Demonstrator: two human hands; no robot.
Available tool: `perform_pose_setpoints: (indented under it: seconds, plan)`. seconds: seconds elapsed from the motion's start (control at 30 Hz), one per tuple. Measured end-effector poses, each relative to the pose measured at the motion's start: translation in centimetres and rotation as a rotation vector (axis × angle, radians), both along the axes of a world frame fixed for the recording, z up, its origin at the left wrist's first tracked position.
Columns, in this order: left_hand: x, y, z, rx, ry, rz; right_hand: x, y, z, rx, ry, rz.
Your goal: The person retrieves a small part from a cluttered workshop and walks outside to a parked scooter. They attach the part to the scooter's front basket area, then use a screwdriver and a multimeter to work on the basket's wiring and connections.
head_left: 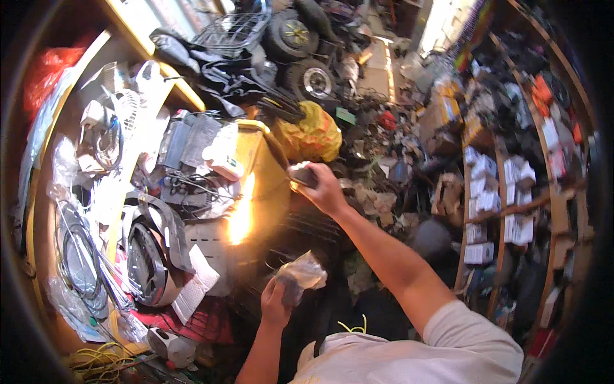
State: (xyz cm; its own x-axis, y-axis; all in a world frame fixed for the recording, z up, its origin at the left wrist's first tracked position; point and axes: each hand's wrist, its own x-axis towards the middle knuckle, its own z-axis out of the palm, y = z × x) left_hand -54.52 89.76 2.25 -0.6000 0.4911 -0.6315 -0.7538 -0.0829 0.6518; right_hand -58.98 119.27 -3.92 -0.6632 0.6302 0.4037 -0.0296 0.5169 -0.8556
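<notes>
Biggest thing in here is the wooden shelving [462,269] down the right, with a bunch of white boxes [479,253] stacked in it. Next up is the bench [96,46] along the left, and it's loaded: coiled cables, white plastic bits, and a dark ring-shaped part [144,262] standing near a bent piece of white foam or card [196,283]. Up top there are a couple of small wheels [316,82] next to a wire basket [233,32], and just below the wheels sits a yellow plastic bag [313,131], right beside a yellow panel [262,144] with a bright patch of sunlight near it.

Now the hands. The right hand [327,191] is stretched well forward, fingers closed around a small dark block [306,176] near that panel. The left hand [275,304] is lower and closer to the body, fingers curled on the lower end of a crumpled clear plastic bag [308,272]. Something dark shows around the grip there, but I can't tell what it is.
</notes>
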Motion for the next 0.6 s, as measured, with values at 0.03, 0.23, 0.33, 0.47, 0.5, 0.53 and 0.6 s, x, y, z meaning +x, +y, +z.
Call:
perform_pose_setpoints:
  seconds: [0.03, 0.23, 0.33, 0.47, 0.5, 0.53, 0.6]
  plan:
    - [-0.5, -0.7, 0.4, 0.077, 0.069, 0.042, -4.8, 1.0, -0.1, 0.044, -0.039, 0.057]
    - [1.1, -2.5, 1.9, -0.226, 0.390, 0.278, -23.3, 3.1, -1.9, 0.000, -0.296, 0.140]
    - [2.9, -1.3, 1.7, -0.612, 0.627, 0.226, -28.3, 3.7, -4.1, -0.002, -0.327, 0.296]
    - [4.0, 2.9, 0.3, -0.258, -0.072, 0.737, -31.3, 4.2, -6.6, -0.092, -0.442, 0.258]
    - [3.8, 4.2, -0.2, -0.269, -0.081, 0.719, -31.6, 4.5, -6.7, -0.043, -0.473, 0.297]
    - [3.4, 5.5, -0.8, -0.274, -0.073, 0.692, -31.7, 5.0, -6.6, -0.030, -0.515, 0.362]
    - [1.9, 8.8, -1.8, -0.272, -0.047, 0.627, -31.8, 6.3, -6.1, -0.007, -0.566, 0.475]
